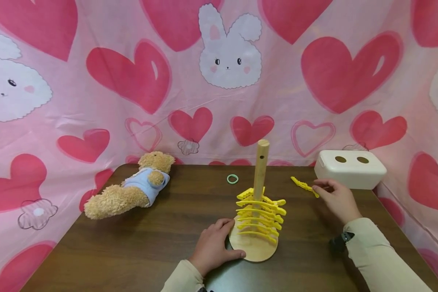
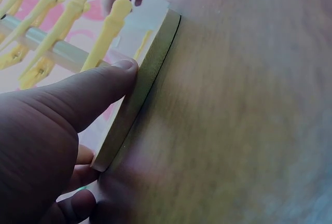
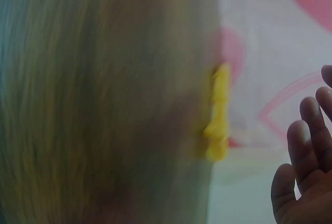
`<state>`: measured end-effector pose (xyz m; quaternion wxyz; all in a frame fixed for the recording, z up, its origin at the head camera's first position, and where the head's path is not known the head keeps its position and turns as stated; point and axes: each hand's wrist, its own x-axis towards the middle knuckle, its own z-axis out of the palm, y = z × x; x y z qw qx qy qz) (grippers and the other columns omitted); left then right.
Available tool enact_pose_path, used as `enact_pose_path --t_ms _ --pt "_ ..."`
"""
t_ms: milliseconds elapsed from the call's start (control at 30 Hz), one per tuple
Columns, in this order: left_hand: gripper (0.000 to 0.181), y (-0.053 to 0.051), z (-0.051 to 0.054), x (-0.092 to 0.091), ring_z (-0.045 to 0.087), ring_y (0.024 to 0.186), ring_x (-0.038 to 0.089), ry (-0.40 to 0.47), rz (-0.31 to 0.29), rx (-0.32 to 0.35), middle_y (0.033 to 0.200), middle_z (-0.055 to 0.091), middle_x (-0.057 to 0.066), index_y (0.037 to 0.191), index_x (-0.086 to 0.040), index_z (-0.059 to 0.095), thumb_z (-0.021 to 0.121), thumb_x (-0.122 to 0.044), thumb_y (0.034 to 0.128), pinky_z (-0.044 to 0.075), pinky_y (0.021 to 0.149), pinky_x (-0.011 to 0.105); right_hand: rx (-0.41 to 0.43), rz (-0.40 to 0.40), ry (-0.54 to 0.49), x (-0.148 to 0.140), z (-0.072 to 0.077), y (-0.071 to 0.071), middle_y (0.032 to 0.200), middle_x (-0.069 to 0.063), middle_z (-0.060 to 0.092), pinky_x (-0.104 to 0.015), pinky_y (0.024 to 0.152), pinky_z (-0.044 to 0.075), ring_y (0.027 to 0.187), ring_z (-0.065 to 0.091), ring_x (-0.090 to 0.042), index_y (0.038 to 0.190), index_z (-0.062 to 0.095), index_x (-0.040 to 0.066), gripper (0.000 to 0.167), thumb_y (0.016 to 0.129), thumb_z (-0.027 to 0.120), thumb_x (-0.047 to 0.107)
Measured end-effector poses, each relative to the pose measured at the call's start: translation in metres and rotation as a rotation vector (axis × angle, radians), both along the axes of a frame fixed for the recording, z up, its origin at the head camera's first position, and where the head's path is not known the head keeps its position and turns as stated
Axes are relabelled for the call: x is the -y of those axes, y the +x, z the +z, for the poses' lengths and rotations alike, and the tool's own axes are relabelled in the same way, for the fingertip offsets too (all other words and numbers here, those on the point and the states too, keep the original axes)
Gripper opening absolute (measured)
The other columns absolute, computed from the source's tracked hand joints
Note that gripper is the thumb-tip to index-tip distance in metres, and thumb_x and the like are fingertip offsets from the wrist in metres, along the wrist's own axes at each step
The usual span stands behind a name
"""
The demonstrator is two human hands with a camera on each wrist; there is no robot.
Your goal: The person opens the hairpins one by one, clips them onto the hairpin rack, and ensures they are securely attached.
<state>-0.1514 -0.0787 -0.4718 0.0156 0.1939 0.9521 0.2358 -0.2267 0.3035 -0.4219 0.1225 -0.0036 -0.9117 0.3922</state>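
A wooden stand has a round base [image 1: 253,252] and an upright post [image 1: 261,166], with several yellow hair clips [image 1: 259,219] stacked along the post. My left hand [image 1: 213,245] grips the base at its near left rim; in the left wrist view the thumb [image 2: 111,81] presses the edge and the other fingers are partly hidden. A loose yellow hair clip [image 1: 302,184] lies on the table to the right. Over its near end hovers my right hand [image 1: 337,200]. The right wrist view shows these fingers [image 3: 301,141] relaxed and apart from the clip [image 3: 219,115].
A white box [image 1: 350,172] with two round holes stands at the back right, just beyond my right hand. A teddy bear [image 1: 138,184] in a blue shirt lies at the left. One small green ring [image 1: 232,179] rests behind the stand on the brown table [image 1: 160,239].
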Motion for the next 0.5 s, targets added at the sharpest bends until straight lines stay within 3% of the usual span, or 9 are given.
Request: enact_pose_path --t_ms 133,300,500 --pt "0.094 0.0 -0.001 0.001 0.056 0.121 0.027 0.003 0.002 0.011 0.139 0.055 0.003 0.147 -0.014 0.053 0.074 -0.071 0.0747 0.044 0.095 0.053 0.103 -0.047 -0.029 -0.008 -0.007 -0.015 0.125 -0.027 0.062 -0.043 0.081 0.051 0.106 0.058 -0.038 0.13 0.061 -0.004 0.047 0.102 0.059 0.034" --pt "0.095 -0.001 -0.002 0.002 0.055 0.122 0.027 0.003 0.007 0.024 0.14 0.054 0.003 0.148 -0.014 0.052 0.072 -0.072 0.0753 0.044 0.096 0.054 0.197 -0.087 -0.059 -0.015 -0.013 -0.029 0.13 -0.032 0.056 -0.056 0.092 0.047 0.109 0.055 -0.043 0.133 0.055 -0.008 0.052 0.1 0.062 0.031" --pt "0.094 0.0 0.001 0.001 0.055 0.121 0.027 0.005 0.0 0.021 0.14 0.054 0.003 0.147 -0.015 0.052 0.073 -0.072 0.0754 0.044 0.096 0.054 0.237 -0.052 0.056 -0.026 -0.019 -0.036 0.124 -0.035 0.057 -0.06 0.094 0.042 0.109 0.053 -0.048 0.123 0.059 -0.012 0.039 0.097 0.057 0.017"
